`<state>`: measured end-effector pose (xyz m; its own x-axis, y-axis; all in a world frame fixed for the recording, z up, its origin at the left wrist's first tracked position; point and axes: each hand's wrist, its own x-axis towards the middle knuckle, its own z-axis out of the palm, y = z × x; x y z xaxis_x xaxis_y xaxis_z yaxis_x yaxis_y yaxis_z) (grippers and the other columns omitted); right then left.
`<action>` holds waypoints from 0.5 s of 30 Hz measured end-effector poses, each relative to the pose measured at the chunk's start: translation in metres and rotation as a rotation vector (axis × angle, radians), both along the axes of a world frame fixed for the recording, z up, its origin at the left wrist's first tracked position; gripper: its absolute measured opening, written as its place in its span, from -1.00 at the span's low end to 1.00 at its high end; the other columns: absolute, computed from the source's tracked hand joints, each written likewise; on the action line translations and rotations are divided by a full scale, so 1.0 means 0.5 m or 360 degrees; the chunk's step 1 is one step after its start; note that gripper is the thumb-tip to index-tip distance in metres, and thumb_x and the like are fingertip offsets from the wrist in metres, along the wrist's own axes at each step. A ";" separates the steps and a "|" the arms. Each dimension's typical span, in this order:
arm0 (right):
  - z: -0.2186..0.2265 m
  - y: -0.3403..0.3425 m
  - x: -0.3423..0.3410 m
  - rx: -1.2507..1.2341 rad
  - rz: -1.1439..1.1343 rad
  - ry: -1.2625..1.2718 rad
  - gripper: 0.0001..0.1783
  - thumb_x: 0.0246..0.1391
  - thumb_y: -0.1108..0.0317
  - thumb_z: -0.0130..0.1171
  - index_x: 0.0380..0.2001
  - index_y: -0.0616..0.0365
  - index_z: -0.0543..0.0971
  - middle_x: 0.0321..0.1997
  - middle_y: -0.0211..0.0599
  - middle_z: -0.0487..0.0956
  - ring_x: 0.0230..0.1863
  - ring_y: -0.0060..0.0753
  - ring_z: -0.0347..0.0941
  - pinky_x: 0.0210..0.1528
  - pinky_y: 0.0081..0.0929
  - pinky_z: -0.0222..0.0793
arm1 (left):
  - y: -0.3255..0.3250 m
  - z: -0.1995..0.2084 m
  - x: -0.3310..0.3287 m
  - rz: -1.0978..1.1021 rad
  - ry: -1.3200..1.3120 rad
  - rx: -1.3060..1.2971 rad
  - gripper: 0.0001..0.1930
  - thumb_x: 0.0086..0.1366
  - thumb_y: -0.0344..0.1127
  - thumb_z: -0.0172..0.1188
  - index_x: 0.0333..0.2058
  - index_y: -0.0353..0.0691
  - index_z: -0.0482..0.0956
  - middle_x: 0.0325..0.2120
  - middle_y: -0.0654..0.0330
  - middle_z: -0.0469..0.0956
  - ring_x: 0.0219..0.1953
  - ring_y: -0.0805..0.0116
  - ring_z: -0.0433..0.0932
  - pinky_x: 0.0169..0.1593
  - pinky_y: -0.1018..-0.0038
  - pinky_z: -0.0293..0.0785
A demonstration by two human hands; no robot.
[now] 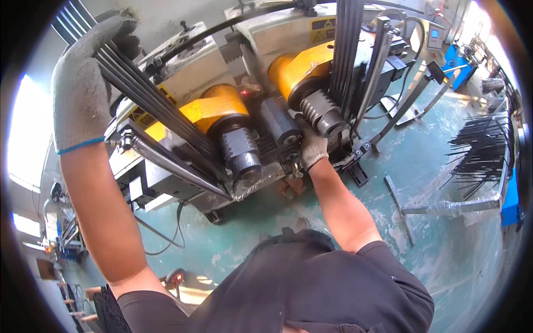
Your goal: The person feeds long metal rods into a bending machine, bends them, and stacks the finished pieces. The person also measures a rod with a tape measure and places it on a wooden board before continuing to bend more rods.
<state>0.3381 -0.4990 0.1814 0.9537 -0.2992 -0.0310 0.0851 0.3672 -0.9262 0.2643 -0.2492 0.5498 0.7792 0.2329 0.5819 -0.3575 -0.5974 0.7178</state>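
A: Where are the thin dark rods (155, 104)?

B: They lean in a bundle over the left part of the machine (183, 61). The left hand (86, 83) is up high, with its fingers curled around them.

A: And the right hand (313, 144)?

B: It is down low, between the dark block (279, 123) and the bumpy post (322, 114). I can't tell if its fingers are spread or pinching, because the machine hides them.

A: What could go wrong?

B: That gap looks tight. If those metal parts move, they could squash the fingers. The glove might snag on the bumps too.

A: Could the rods fall?

B: I think so. They are long and tilted, so if the left hand's hold gets loose, they could slip apart and tip over.
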 end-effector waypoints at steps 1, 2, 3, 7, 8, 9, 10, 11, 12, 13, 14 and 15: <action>0.022 0.006 -0.011 0.0193 0.0055 0.0161 -0.76 0.22 0.38 0.35 -0.07 0.20 0.71 -0.15 -0.38 0.68 -0.16 -0.48 0.60 -0.14 -0.47 0.51 | -0.001 -0.004 -0.003 0.0029 0.0083 -0.0064 -0.64 0.49 -0.20 0.14 0.03 -0.37 0.71 -0.25 0.04 0.75 -0.21 0.31 0.74 -0.04 0.51 0.64; 0.049 0.001 -0.025 0.0389 0.0103 0.0323 -0.75 0.23 0.39 0.34 -0.06 0.22 0.71 -0.16 -0.39 0.68 -0.17 -0.48 0.60 -0.14 -0.48 0.51 | 0.004 -0.013 -0.005 -0.0021 0.0135 0.0055 -0.64 0.51 -0.21 0.13 0.02 -0.38 0.71 -0.26 0.03 0.74 -0.20 0.30 0.74 -0.03 0.49 0.65; 0.008 -0.001 -0.016 0.0424 0.0164 0.0171 -0.74 0.23 0.40 0.33 -0.04 0.23 0.71 -0.15 -0.39 0.68 -0.17 -0.49 0.60 -0.13 -0.48 0.51 | 0.022 -0.025 -0.008 -0.0066 0.0188 0.0169 -0.65 0.52 -0.23 0.11 0.01 -0.39 0.71 -0.26 0.02 0.74 -0.19 0.30 0.74 -0.02 0.47 0.66; -0.106 -0.008 0.023 -0.0820 0.0158 -0.0146 -0.52 0.13 0.17 0.33 0.09 0.10 0.62 0.01 -0.24 0.69 0.01 -0.21 0.64 0.02 -0.26 0.55 | 0.070 -0.041 -0.010 -0.0121 0.0221 0.0321 -0.68 0.54 -0.29 0.07 0.03 -0.37 0.71 -0.16 -0.03 0.76 -0.09 0.24 0.76 0.15 0.39 0.63; -0.102 -0.001 0.033 -0.0898 0.0185 -0.0104 -0.45 0.09 0.13 0.33 0.14 0.07 0.59 0.06 -0.21 0.68 0.06 -0.15 0.63 0.06 -0.23 0.55 | 0.094 -0.034 -0.014 -0.0235 0.0274 0.0299 -0.60 0.44 -0.18 0.25 0.08 -0.37 0.65 -0.11 -0.02 0.74 0.01 0.15 0.73 0.20 0.39 0.57; -0.100 0.003 0.032 -0.0977 0.0213 -0.0047 -0.38 0.05 0.09 0.33 0.19 0.04 0.55 0.10 -0.18 0.67 0.11 -0.10 0.63 0.10 -0.19 0.54 | 0.107 -0.039 -0.015 -0.0185 0.0255 0.0436 -0.61 0.45 -0.19 0.24 0.08 -0.37 0.65 -0.12 -0.03 0.74 0.01 0.15 0.73 0.21 0.38 0.57; -0.099 -0.003 0.018 -0.1047 0.0219 -0.0110 -0.39 0.06 0.10 0.33 0.19 0.04 0.55 0.09 -0.18 0.67 0.11 -0.09 0.63 0.10 -0.17 0.54 | 0.114 -0.044 -0.015 -0.0141 0.0235 0.0575 -0.63 0.46 -0.20 0.24 0.09 -0.36 0.65 -0.12 -0.03 0.75 0.01 0.15 0.73 0.22 0.37 0.56; -0.104 -0.002 0.017 -0.1022 0.0184 -0.0146 -0.40 0.06 0.12 0.34 0.18 0.06 0.56 0.07 -0.19 0.68 0.09 -0.11 0.62 0.10 -0.20 0.54 | 0.110 -0.044 -0.016 -0.0139 0.0231 0.0640 -0.63 0.47 -0.21 0.22 0.09 -0.35 0.65 -0.13 -0.04 0.75 0.01 0.16 0.74 0.24 0.35 0.55; -0.108 -0.004 0.019 -0.0999 0.0145 -0.0182 -0.42 0.06 0.15 0.35 0.16 0.09 0.58 0.05 -0.20 0.68 0.07 -0.14 0.62 0.09 -0.23 0.53 | 0.105 -0.044 -0.013 -0.0141 0.0222 0.0704 -0.64 0.48 -0.22 0.21 0.10 -0.35 0.65 -0.14 -0.05 0.75 0.00 0.17 0.74 0.26 0.33 0.53; -0.113 -0.007 0.020 -0.0980 0.0105 -0.0213 -0.43 0.07 0.17 0.36 0.15 0.11 0.59 0.03 -0.20 0.69 0.05 -0.16 0.62 0.08 -0.26 0.53 | 0.108 -0.047 -0.007 -0.0116 0.0152 0.0982 -0.65 0.49 -0.25 0.18 0.11 -0.33 0.65 -0.13 -0.04 0.75 0.00 0.17 0.75 0.25 0.33 0.55; -0.099 -0.005 0.018 -0.0935 0.0095 -0.0154 -0.56 0.14 0.30 0.34 0.09 0.18 0.63 0.02 -0.26 0.68 -0.02 -0.29 0.62 0.03 -0.34 0.53 | 0.122 -0.046 -0.004 -0.0082 0.0085 0.1264 -0.66 0.51 -0.27 0.16 0.12 -0.31 0.65 -0.12 -0.04 0.76 0.01 0.18 0.75 0.24 0.33 0.56; -0.097 0.004 0.013 -0.0989 0.0088 -0.0196 -0.61 0.17 0.35 0.33 0.06 0.19 0.65 -0.01 -0.29 0.68 -0.05 -0.34 0.62 0.00 -0.37 0.53 | 0.138 -0.035 -0.018 -0.0024 0.0032 0.1559 -0.67 0.52 -0.30 0.13 0.14 -0.29 0.65 -0.12 -0.03 0.76 0.01 0.18 0.75 0.23 0.32 0.58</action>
<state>0.3447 -0.4968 0.1327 0.9537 -0.1764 0.2436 0.2010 -0.2286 -0.9525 0.2551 -0.1804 0.5323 0.7899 -0.3563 0.4991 -0.3632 -0.9276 -0.0875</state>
